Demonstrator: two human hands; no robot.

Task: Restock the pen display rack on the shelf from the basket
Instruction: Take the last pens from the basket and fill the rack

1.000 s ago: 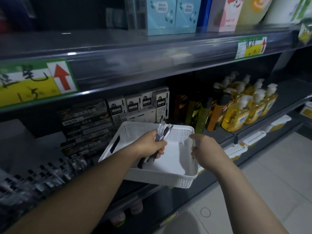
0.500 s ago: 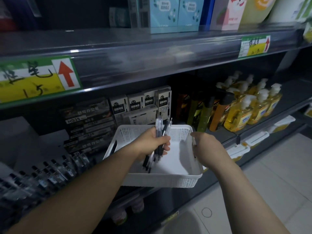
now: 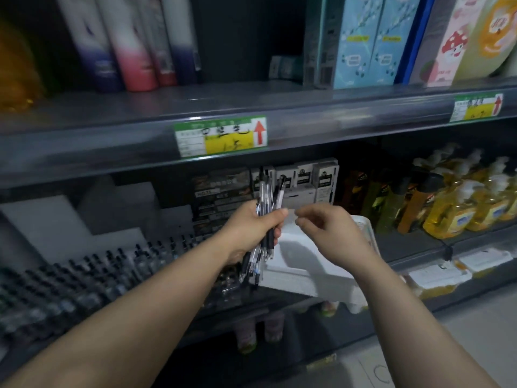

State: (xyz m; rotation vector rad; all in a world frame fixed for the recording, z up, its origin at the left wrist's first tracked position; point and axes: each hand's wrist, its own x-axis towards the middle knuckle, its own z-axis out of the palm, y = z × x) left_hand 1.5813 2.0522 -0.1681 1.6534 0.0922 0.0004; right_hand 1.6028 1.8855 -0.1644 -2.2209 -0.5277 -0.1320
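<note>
Left hand (image 3: 251, 228) grips a pen bundle (image 3: 267, 191); right hand (image 3: 330, 236), loose and empty, partly hides the basket (image 3: 305, 273) by soap bottles (image 3: 461, 211).

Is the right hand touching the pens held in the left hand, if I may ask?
Apart. In the head view, the right hand sits clear of the pens gripped by the left hand; a pale strip shows between its fingertips and the bundle.

Price tag (image 3: 221, 137), front edge of the shelf (image 3: 84, 152): red up-arrow, handwritten 1 and 5. Second tag (image 3: 477, 107), right end: red arrow, writing blurred.
</note>
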